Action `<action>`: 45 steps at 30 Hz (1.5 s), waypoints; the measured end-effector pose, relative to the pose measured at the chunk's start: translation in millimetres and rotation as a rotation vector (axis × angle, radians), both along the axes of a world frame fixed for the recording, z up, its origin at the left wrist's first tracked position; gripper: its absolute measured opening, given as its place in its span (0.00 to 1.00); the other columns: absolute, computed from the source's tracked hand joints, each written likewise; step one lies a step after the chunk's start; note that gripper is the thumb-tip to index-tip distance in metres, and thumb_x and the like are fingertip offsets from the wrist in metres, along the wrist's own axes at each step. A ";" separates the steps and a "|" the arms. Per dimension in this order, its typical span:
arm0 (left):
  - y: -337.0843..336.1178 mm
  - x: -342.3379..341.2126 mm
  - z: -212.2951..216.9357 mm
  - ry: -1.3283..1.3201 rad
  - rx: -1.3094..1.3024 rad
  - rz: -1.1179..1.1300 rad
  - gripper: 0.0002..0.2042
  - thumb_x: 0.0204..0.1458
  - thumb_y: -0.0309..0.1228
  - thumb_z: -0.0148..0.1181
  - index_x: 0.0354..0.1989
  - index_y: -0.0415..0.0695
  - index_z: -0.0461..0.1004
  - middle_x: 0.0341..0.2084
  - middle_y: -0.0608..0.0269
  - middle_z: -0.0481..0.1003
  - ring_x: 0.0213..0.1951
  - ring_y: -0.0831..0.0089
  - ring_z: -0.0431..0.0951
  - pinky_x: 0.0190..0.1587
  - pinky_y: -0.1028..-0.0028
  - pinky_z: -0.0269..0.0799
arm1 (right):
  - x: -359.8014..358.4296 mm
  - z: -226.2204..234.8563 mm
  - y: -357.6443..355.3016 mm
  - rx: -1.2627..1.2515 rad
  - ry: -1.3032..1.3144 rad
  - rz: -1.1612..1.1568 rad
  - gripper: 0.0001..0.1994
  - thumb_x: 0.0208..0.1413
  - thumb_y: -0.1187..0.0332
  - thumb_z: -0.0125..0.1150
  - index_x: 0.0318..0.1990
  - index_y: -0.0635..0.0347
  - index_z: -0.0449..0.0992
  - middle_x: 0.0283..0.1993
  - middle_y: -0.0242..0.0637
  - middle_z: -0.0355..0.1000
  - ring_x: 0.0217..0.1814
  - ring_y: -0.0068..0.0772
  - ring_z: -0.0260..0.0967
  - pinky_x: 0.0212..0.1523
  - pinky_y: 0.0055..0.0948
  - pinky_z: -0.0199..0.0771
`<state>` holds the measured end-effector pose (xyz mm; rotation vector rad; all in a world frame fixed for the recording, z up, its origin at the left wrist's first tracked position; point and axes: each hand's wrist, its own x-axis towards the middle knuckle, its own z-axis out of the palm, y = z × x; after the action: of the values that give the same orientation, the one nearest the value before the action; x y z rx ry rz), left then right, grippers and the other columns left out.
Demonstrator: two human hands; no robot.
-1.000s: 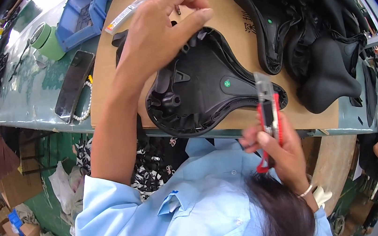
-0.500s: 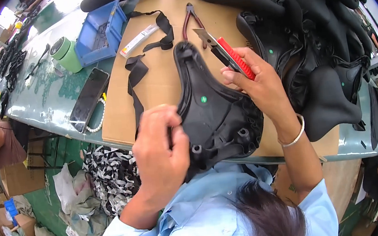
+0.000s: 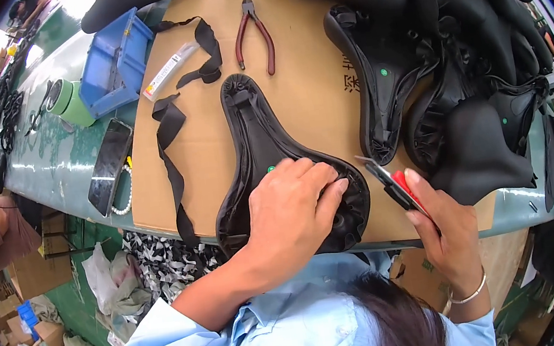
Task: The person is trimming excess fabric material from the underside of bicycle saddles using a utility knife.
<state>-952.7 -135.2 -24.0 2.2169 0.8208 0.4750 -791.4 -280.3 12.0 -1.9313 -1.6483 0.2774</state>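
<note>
- Your left hand (image 3: pixel 295 205) bends over the upturned black saddle (image 3: pixel 262 137) at the frame's centre; whether its fingertips pinch anything, I cannot tell.
- Your right hand (image 3: pixel 445 221) wraps the red-and-black cutter (image 3: pixel 405 188) right of centre, blade extended.
- Best steady the saddle's wide end and angle the blade clear of your left hand.
- Dark characters mark the cardboard (image 3: pixel 311 110); the upper-left packet's (image 3: pixel 171 72) print is too small to read.
</note>
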 end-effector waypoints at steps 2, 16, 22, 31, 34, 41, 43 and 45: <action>2.3 -1.1 -2.6 -0.034 -0.063 -0.026 0.09 0.50 0.32 0.58 0.23 0.39 0.74 0.16 0.59 0.69 0.29 0.61 0.69 0.33 0.65 0.65 | 3.1 2.7 1.1 -0.021 -0.043 0.041 0.28 0.45 0.80 0.62 0.58 0.56 0.71 0.24 0.36 0.69 0.22 0.34 0.68 0.23 0.28 0.67; 12.8 -14.8 0.1 -0.529 -0.698 0.165 0.12 0.49 0.27 0.56 0.15 0.36 0.69 0.16 0.66 0.69 0.38 0.76 0.72 0.34 0.75 0.64 | -37.2 1.6 -25.0 -0.209 -0.170 -0.015 0.31 0.42 0.80 0.60 0.60 0.54 0.70 0.25 0.36 0.64 0.18 0.32 0.64 0.20 0.31 0.64; 15.8 -25.6 3.5 -0.277 -0.528 -0.018 0.07 0.43 0.24 0.61 0.17 0.38 0.71 0.19 0.68 0.67 0.24 0.76 0.66 0.30 0.74 0.62 | -32.8 -12.2 -27.5 -0.188 -0.156 -0.118 0.28 0.47 0.77 0.63 0.60 0.51 0.71 0.23 0.35 0.64 0.18 0.33 0.63 0.19 0.32 0.63; 35.8 -1.5 29.5 -0.004 0.124 -0.229 0.06 0.47 0.25 0.56 0.22 0.39 0.67 0.26 0.58 0.71 0.30 0.61 0.76 0.31 0.66 0.69 | -6.0 1.8 9.2 -0.186 -0.285 0.013 0.28 0.47 0.74 0.62 0.59 0.43 0.71 0.20 0.35 0.62 0.17 0.34 0.63 0.19 0.34 0.62; 43.8 6.0 13.3 0.023 0.393 -0.343 0.08 0.46 0.29 0.59 0.20 0.40 0.69 0.23 0.57 0.69 0.28 0.60 0.72 0.27 0.68 0.65 | 1.6 0.6 19.6 -0.194 -0.133 0.055 0.29 0.48 0.73 0.61 0.61 0.43 0.69 0.20 0.36 0.61 0.18 0.37 0.63 0.19 0.34 0.62; 78.5 14.6 26.8 0.002 -0.993 -0.083 0.13 0.51 0.27 0.56 0.15 0.45 0.67 0.19 0.79 0.64 0.25 0.91 0.60 0.30 0.85 0.54 | -25.2 -26.5 -13.0 -0.159 0.158 -0.081 0.29 0.53 0.77 0.58 0.65 0.53 0.62 0.29 0.45 0.71 0.25 0.45 0.69 0.27 0.38 0.70; 68.2 17.4 23.2 -0.353 -1.095 -0.026 0.12 0.51 0.25 0.57 0.16 0.45 0.65 0.18 0.78 0.64 0.24 0.90 0.60 0.29 0.85 0.54 | -34.6 -32.4 -9.3 -0.040 0.292 -0.208 0.27 0.56 0.78 0.56 0.65 0.59 0.61 0.41 0.55 0.74 0.34 0.53 0.74 0.34 0.39 0.73; 59.8 23.0 21.6 -0.334 -0.984 -0.054 0.11 0.53 0.30 0.58 0.20 0.43 0.71 0.16 0.77 0.66 0.21 0.90 0.62 0.23 0.85 0.55 | -32.5 -32.6 -4.1 -0.158 0.351 -0.251 0.26 0.57 0.79 0.54 0.64 0.61 0.60 0.49 0.58 0.72 0.43 0.56 0.74 0.40 0.37 0.74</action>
<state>-929.7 -75.4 -2.4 1.2063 0.6148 0.2994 -823.9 -284.4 -20.7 -2.0404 -1.1755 0.6220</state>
